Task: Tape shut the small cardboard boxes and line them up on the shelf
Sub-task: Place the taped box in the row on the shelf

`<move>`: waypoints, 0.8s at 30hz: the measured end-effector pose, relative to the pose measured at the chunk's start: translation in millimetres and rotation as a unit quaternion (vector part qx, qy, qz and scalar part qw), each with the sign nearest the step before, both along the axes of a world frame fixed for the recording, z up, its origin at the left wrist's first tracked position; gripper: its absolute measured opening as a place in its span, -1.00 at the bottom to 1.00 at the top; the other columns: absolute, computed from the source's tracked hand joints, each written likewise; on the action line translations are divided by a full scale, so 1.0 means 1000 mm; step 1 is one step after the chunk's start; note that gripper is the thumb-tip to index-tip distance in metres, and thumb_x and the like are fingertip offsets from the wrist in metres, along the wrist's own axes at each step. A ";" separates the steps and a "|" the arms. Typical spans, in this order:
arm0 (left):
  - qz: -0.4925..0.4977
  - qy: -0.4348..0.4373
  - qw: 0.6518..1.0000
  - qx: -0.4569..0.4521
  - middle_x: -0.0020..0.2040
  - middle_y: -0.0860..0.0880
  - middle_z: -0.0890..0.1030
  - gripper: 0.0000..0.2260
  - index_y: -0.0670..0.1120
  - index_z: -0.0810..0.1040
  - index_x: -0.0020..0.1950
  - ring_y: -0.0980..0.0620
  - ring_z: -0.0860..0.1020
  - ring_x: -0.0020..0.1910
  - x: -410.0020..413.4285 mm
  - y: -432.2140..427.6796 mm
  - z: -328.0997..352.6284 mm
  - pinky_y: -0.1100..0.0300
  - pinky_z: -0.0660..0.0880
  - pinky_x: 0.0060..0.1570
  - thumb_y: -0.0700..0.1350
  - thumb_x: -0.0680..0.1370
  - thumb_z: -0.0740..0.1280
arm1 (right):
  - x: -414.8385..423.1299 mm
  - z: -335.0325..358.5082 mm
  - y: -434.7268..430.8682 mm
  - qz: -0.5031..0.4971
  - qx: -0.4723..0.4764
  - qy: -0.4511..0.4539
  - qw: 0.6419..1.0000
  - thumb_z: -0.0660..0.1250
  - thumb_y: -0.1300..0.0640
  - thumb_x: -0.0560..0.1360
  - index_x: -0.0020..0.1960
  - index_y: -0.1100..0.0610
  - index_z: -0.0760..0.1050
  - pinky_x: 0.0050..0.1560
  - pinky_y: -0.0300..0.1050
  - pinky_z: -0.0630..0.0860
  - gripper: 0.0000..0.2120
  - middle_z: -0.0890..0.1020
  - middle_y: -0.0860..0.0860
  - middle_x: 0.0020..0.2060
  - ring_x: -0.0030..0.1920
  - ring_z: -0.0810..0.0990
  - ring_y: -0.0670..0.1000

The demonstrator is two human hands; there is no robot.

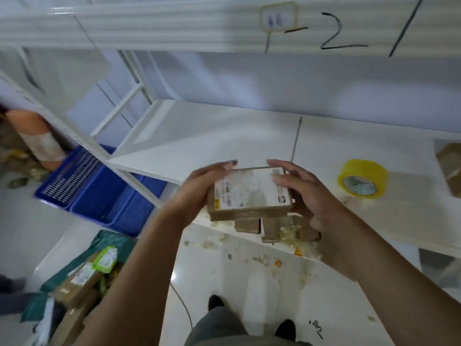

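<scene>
A small cardboard box [249, 196] with a white shipping label on top is held over the front edge of the white shelf [224, 136]. My left hand [199, 188] grips its left side, fingers curled over the far corner. My right hand [304, 196] holds its right side, thumb on the label. Loose flaps hang open under the box. A roll of yellow tape [363, 178] lies on the shelf to the right. Another cardboard box [450, 166] sits at the shelf's right edge, partly cut off.
Blue plastic crates [99, 191] stand on the floor to the left under the shelf frame. A green bag with several parcels [79, 278] lies at lower left. Tape scraps litter the white floor [249, 265]. Another person's leg [37, 136] shows at far left.
</scene>
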State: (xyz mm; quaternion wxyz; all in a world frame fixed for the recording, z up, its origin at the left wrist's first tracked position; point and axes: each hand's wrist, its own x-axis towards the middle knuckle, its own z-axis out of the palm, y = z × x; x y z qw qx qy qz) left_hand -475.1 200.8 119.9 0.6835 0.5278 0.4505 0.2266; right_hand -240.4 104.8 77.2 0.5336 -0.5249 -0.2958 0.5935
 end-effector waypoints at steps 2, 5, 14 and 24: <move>0.071 -0.049 0.996 -0.030 0.18 -0.15 0.71 -0.54 -0.08 0.62 0.39 -0.14 0.72 0.05 -0.011 0.008 0.002 0.11 0.68 -0.09 0.21 0.64 0.35 | -0.016 -0.002 0.010 -0.038 0.007 0.047 0.998 0.50 0.11 0.49 0.28 -0.19 0.66 -0.26 -0.07 0.65 -0.60 0.69 0.00 -0.07 -0.10 0.71 -0.01; 0.157 -0.139 0.972 -0.108 0.30 -0.14 0.69 -0.52 -0.03 0.59 0.43 -0.21 0.69 0.25 -0.025 0.006 -0.015 -0.08 0.64 0.26 0.18 0.60 0.43 | -0.051 -0.005 0.024 -0.116 0.003 0.104 0.988 0.43 0.21 0.58 0.19 -0.10 0.68 -0.18 0.05 0.68 -0.73 0.73 0.02 -0.06 -0.07 0.70 0.03; 0.257 -0.085 0.963 -0.010 0.22 -0.14 0.73 -0.60 0.04 0.50 0.50 -0.15 0.74 0.16 -0.097 0.050 -0.052 -0.04 0.68 0.08 0.03 0.66 0.42 | -0.198 -0.026 0.060 -0.140 -0.032 0.041 0.989 0.60 0.05 0.48 0.26 0.11 0.53 0.00 0.20 0.73 -0.57 0.71 0.10 0.16 0.10 0.77 0.09; 0.132 -0.083 0.986 0.057 0.38 -0.02 0.66 -0.47 0.08 0.44 0.59 -0.05 0.71 0.24 -0.196 0.126 -0.070 -0.07 0.63 0.25 0.03 0.62 0.43 | -0.283 -0.026 0.162 -0.192 -0.010 0.009 0.981 0.57 0.04 0.53 0.33 -0.02 0.52 0.12 0.12 0.71 -0.57 0.73 0.14 0.15 0.04 0.79 0.15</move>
